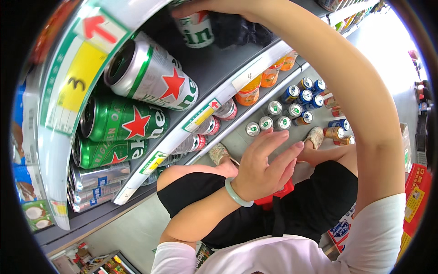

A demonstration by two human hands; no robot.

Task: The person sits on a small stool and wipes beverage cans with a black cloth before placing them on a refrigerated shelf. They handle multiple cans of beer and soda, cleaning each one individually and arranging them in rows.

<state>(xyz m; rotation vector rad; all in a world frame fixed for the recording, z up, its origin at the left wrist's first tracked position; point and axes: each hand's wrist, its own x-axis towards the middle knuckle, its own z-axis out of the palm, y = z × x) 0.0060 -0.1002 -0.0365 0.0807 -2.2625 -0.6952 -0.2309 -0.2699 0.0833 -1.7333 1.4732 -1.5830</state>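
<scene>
From my remote post, I am seeing the right hand touching a white-and-green can at the dark shelf; its fingers are partly running out of view, so I cannot tell whether it is grasping. The left hand is hanging released, fingers loosely spread, between the knees. A silver can and green cans are lining that shelf nearer me. More cans are standing on the floor.

topmost can: glossy metal | green cans: shiny metal | bangle: smooth, polished | person's shorts: matt cloth | shirt: cloth
</scene>
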